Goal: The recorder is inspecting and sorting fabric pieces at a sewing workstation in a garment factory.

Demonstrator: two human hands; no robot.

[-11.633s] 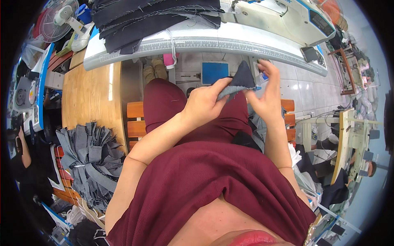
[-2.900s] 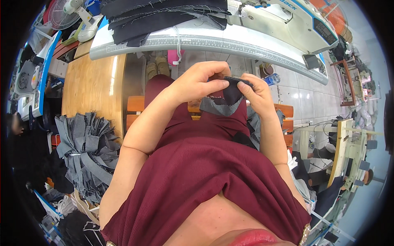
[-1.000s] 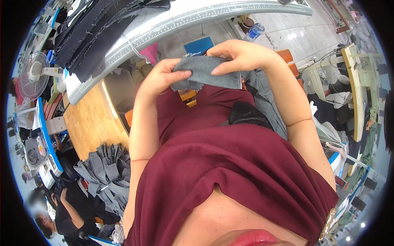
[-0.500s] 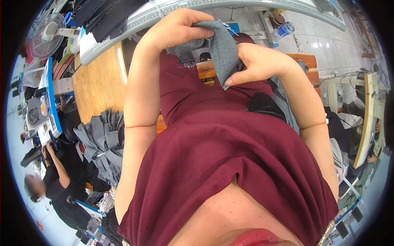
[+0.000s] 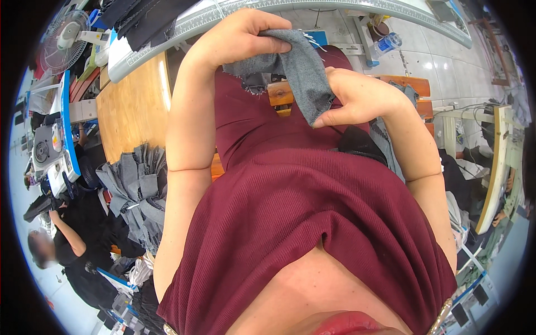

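Note:
Above my lap I hold a grey denim piece (image 5: pixel 304 70) with frayed edges and loose pale threads at its upper end. My left hand (image 5: pixel 251 38) pinches its upper part between thumb and fingers. Lower down, my right hand (image 5: pixel 357 97) grips the other end, with the thumb along its corner and the fingers partly hidden behind the cloth. A ragged part of the cloth hangs below my left hand.
Ahead runs a grey table edge (image 5: pixel 195 32) with ruler marks, with dark cloth pieces (image 5: pixel 148 22) on it. A wooden board (image 5: pixel 134 106) and a pile of grey denim pieces (image 5: pixel 137 190) are at left. A co-worker (image 5: pixel 72 245) sits far left. A plastic bottle (image 5: pixel 388 43) stands ahead right.
My right hand has moved slightly down and right with its end of the denim, which now looks straighter. My left hand keeps its pinch. The co-worker's arms have shifted.

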